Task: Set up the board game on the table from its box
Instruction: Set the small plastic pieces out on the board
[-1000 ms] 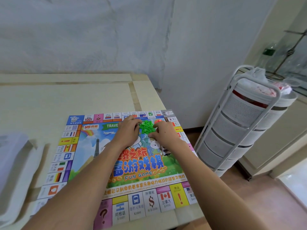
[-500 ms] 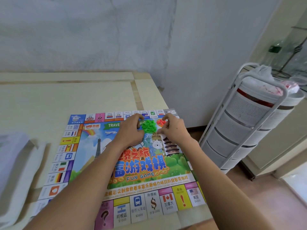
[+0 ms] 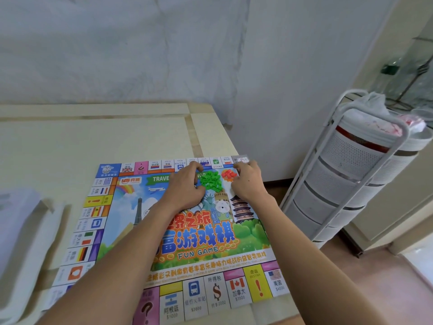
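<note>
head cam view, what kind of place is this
Probably a room in a home: a pale table against a marbled wall, a white tiered storage cart beside it, and a board game laid out.

Both bare forearms reach forward from the near edge of the surface toward its far right corner, drawing closer together as they go. The left hand (image 3: pixel 185 187) lies palm down, knuckles up, its fingers curled inward to the right with the thumb tucked beneath. The right hand (image 3: pixel 248 181) is also palm down, wrist slightly bent, its fingers curled leftward toward the other hand. The two hands stay apart, a narrow gap between their fingertips. Neither grip is closed around anything; both are loosely cupped.
</note>
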